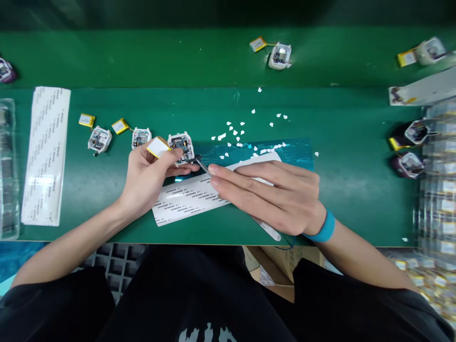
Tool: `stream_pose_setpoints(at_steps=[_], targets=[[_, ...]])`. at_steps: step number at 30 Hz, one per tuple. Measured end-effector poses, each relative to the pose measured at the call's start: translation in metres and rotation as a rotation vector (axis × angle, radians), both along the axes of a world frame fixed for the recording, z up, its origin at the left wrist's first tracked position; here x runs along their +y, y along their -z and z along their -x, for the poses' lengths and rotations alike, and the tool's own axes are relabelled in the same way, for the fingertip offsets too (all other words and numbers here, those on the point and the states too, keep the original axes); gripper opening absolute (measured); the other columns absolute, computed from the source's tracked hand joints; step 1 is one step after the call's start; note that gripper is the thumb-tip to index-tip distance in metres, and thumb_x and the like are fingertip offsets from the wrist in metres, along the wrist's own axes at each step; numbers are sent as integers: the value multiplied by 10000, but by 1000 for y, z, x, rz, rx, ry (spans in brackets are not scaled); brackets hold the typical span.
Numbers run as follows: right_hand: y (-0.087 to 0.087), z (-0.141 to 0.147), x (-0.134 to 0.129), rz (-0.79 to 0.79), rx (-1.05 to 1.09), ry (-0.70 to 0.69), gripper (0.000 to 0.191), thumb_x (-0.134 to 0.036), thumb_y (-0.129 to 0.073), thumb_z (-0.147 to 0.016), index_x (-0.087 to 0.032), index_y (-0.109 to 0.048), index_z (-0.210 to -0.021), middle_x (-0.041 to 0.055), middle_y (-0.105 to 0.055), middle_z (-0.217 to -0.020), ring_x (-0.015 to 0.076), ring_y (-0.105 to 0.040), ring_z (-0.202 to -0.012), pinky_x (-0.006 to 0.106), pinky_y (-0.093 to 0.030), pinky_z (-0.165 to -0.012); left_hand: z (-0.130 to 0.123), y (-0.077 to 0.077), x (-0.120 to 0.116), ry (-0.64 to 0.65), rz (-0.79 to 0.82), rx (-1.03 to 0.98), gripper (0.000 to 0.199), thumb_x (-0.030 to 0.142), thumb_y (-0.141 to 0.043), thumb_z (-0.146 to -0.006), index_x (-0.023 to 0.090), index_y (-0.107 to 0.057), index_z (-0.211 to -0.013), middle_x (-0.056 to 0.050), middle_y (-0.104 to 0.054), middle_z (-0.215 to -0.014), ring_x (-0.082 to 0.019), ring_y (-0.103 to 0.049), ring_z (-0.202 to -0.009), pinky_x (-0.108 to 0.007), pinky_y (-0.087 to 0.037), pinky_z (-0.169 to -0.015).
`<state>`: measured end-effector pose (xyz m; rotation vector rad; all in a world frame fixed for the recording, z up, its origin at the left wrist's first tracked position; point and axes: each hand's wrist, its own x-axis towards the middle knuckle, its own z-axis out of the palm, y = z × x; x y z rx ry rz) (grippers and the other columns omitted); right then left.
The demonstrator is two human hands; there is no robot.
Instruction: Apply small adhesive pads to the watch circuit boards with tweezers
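My left hand point(151, 168) is closed around a small white housing point(180, 145) with an exposed circuit board. Its yellow-edged battery point(157, 147) sticks up beside my thumb. Between the fingers of my right hand point(274, 192) are slim metal tweezers point(204, 167), their tip at the lower right edge of the housing; a small dark piece is at the tip. Beneath my right hand lies a printed white adhesive sheet point(188, 197), partly covered. A blue film point(299, 152) and several small white round tabs point(235, 132) are beyond it.
Two open housings with batteries, one housing point(99, 140) farther left, lie beside my left hand. A stack of printed sheets point(46, 156) and a clear tray point(9, 166) are at left. More housings point(280, 56) sit at the back; stacked clear trays point(438, 190) stand at right.
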<state>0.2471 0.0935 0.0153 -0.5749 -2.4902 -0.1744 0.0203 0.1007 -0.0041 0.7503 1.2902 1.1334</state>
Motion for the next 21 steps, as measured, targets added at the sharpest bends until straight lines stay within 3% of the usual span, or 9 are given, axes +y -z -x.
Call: stream_pose_setpoints(at_steps=[9,14,17,21], targets=[[1,12,1,13,52,-26,179,-130,-675,-920,-164,-697,-1095,55,-737,-1144,165,-747,-791,288,-615,-629,-3,3,-5,-16,-59,-47,191,142,-739,-724,165,-565,-646,39,-610,-645,-86,-637,-575,-202,-613,-570],[2,15,-2,10,12,-8,160,-159,-640,-948,-227,-720,-1069,17,-723,-1179,155,-745,-812,273,-637,-665,-4,3,-7,-24,-78,-26,216,155,-738,-723,171,-547,-624,53,-560,-618,-80,-600,-565,-183,-588,-512],[2,15,-3,13,29,-14,158,-147,-642,-945,-199,-724,-1069,33,-728,-1166,153,-745,-805,273,-644,-680,-4,2,-8,-29,-86,-12,227,167,-744,-709,180,-535,-622,65,-520,-581,-83,-579,-529,-195,-582,-487],[4,15,-6,91,46,4,208,-153,-554,-991,-237,-704,-1109,30,-715,-1194,155,-747,-846,286,-642,-725,-5,1,-8,-28,-99,7,230,173,-742,-713,182,-535,-613,59,-522,-575,-98,-599,-529,-213,-585,-490]])
